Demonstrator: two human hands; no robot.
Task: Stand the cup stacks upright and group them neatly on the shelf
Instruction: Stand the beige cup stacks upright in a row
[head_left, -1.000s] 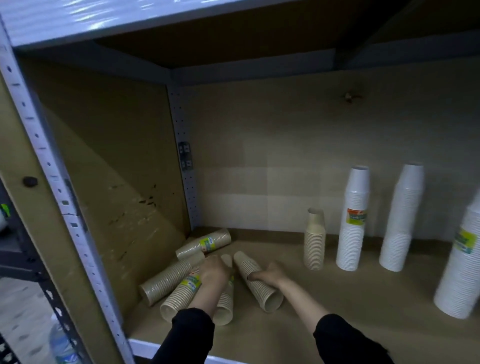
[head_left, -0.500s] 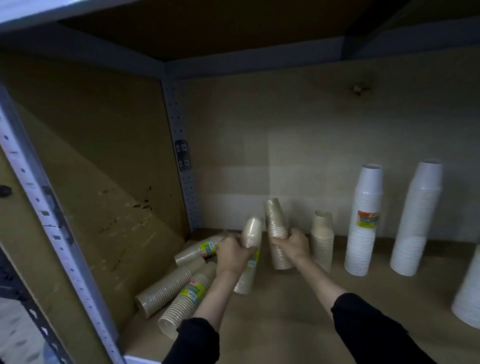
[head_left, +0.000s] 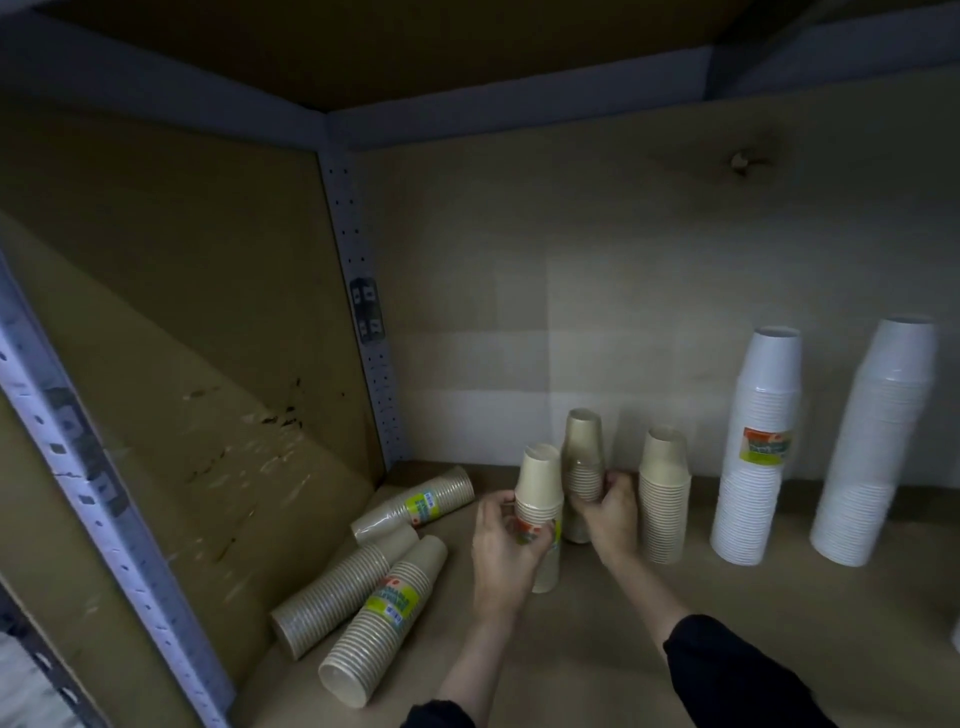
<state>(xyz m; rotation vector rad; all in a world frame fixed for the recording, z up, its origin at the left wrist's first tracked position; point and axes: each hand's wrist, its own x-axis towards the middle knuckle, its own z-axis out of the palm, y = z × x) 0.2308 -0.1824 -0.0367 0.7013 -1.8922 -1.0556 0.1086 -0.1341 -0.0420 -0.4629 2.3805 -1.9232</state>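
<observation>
My left hand (head_left: 501, 540) grips a tan cup stack (head_left: 540, 488) that stands upright on the shelf board (head_left: 571, 649). Just behind it, my right hand (head_left: 610, 512) is closed around a second tan stack (head_left: 584, 452), also upright. A third tan stack (head_left: 665, 493) stands free to the right of my hands. Three tan stacks still lie on their sides in the left corner: one (head_left: 415, 506) near the back, one (head_left: 337, 592) against the side wall, and one (head_left: 387, 618) nearest the front.
Two tall white cup stacks (head_left: 756, 457) (head_left: 878, 447) stand upright at the right by the back wall. A perforated metal upright (head_left: 363, 312) marks the back corner, another (head_left: 104, 499) the front left. The cardboard side wall (head_left: 182, 364) closes the left.
Both hands lifted their tan stacks off the shelf floor, turned them upright and lowered them next to the free-standing tan stack. The camera moved closer.
</observation>
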